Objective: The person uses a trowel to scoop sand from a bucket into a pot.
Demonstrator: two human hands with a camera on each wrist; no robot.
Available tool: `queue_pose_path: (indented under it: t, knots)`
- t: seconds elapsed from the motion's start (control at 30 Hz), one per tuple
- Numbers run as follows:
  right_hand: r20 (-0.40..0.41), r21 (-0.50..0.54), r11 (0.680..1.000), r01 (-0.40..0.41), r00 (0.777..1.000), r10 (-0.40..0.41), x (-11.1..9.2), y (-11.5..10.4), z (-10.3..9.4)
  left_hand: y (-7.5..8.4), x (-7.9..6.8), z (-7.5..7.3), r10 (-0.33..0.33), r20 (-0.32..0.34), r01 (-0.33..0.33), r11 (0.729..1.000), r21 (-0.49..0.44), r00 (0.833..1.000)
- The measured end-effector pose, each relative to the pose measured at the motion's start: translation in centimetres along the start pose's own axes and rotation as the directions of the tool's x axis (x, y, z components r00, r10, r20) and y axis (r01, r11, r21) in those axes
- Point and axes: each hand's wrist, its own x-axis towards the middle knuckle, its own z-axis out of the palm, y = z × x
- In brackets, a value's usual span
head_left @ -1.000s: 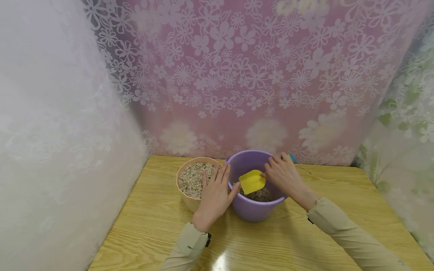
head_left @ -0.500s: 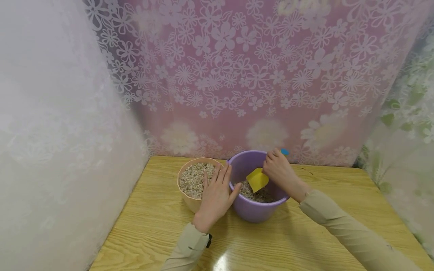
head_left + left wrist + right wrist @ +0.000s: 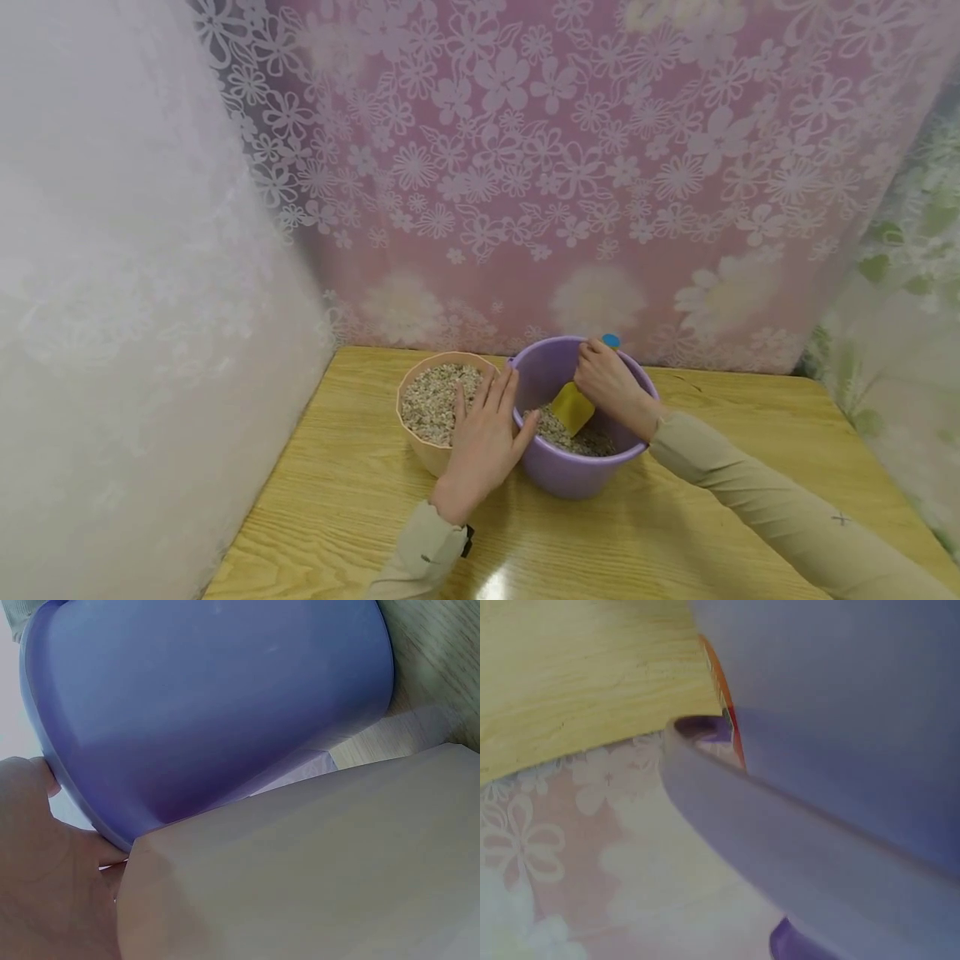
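Observation:
My right hand (image 3: 613, 385) grips a toy shovel by its handle, whose blue end (image 3: 611, 341) pokes out above the fist. The shovel's yellow blade (image 3: 572, 408) points down inside a purple bucket (image 3: 567, 479), at a shallow layer of coarse, gravel-like grains (image 3: 551, 427). My left hand (image 3: 483, 446) lies with straight, spread fingers across the neighbouring rims of the bucket and a peach pot (image 3: 426, 455). Similar pale grains (image 3: 433, 408) fill that pot nearly to the top. The left wrist view has the thumb side of the hand (image 3: 45, 885) at the bucket's rim.
Both containers stand side by side on a wood-grain table (image 3: 337, 492), near its back edge. A pink flowered curtain (image 3: 480, 208) hangs right behind, with pale cloth at left and right. In the right wrist view, the bucket's wall (image 3: 855, 712) fills much of the picture.
The right hand has moved left and tipped the shovel more steeply, its blade going lower toward the grains in the bucket. The left hand stays at the rims.

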Motion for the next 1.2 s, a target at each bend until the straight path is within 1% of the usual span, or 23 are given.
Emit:
queue_pose_path:
  t: [0.07,0.23,0.3,0.53,0.67,0.77,0.9,1.0,1.2]
  knots:
    - [-0.006,0.013,1.000,-0.003,1.000,0.003,-0.1,0.0,-0.1,0.1,-0.1,0.0,0.002,0.000,-0.002,1.000,-0.001,1.000]
    - [-0.056,0.033,0.999,0.006,0.998,-0.005,-0.6,-0.1,-0.4,0.2,-0.3,-0.1,-0.002,0.000,0.002,1.000,-0.008,1.000]
    - [-0.058,0.036,0.999,0.009,0.998,-0.007,-0.7,-0.1,-0.5,0.2,-0.3,-0.1,-0.004,-0.001,0.004,1.000,-0.009,1.000]
    - [-0.030,0.073,0.997,0.003,1.000,-0.001,-0.7,-0.2,-0.1,0.1,-0.2,0.0,-0.007,-0.019,0.007,1.000,-0.015,1.000]
    - [-0.037,0.113,0.994,0.005,0.999,-0.001,-0.9,-0.2,0.0,0.1,-0.1,0.0,-0.010,-0.014,0.010,1.000,-0.020,1.000]
    - [-0.038,0.147,0.989,0.018,0.999,-0.013,-1.0,-0.3,-0.1,0.2,-0.1,0.0,-0.012,-0.003,0.012,1.000,-0.019,1.000]
    - [-0.011,0.184,0.982,0.034,0.999,-0.033,-1.0,-0.5,-0.1,0.2,-0.1,0.1,-0.012,-0.001,0.012,1.000,-0.007,1.000]
    - [0.009,0.207,0.978,0.028,0.999,-0.031,-1.1,-0.6,0.0,0.2,-0.1,0.3,-0.011,-0.007,0.011,1.000,0.003,1.000]
    - [0.006,0.239,0.971,0.023,1.000,-0.025,-1.2,-0.6,0.0,0.1,0.0,0.4,-0.009,-0.028,0.009,1.000,0.005,1.000]
